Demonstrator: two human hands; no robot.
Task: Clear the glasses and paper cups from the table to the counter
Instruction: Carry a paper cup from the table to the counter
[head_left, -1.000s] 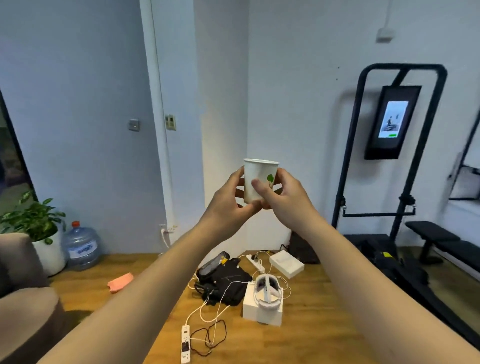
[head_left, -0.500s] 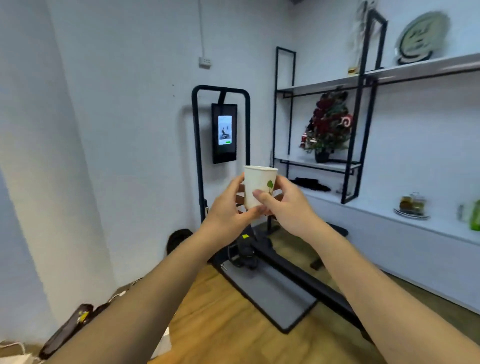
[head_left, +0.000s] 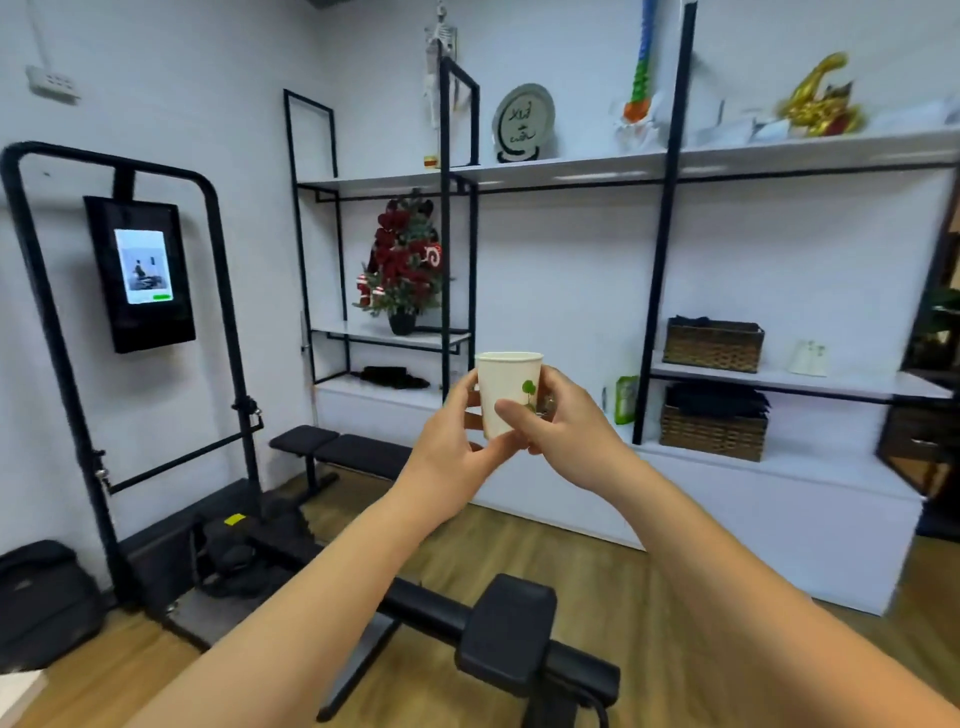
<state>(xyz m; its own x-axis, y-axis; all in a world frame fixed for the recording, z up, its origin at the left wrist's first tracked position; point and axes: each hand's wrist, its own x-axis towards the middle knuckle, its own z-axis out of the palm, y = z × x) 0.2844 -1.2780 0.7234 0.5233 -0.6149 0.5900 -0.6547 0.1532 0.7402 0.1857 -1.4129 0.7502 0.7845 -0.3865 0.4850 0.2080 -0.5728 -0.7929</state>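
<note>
A white paper cup (head_left: 505, 388) with a small green leaf print is held upright at arm's length in front of me. My left hand (head_left: 453, 451) grips its left side and bottom. My right hand (head_left: 563, 427) wraps its right side, thumb across the front. Both hands hold it in the air, above the floor. Behind the cup runs a long low white counter (head_left: 779, 499) along the far wall. The inside of the cup is hidden.
A black exercise machine (head_left: 488, 639) with a padded bar lies across the wooden floor right below my arms. A black frame with a screen (head_left: 143, 270) stands left. Black-framed shelves carry a flower arrangement (head_left: 402, 270) and wicker baskets (head_left: 714, 431).
The view has swung to the right, from the corner with floor clutter to the shelving wall and counter. The cup stays held in both hands the same way.
</note>
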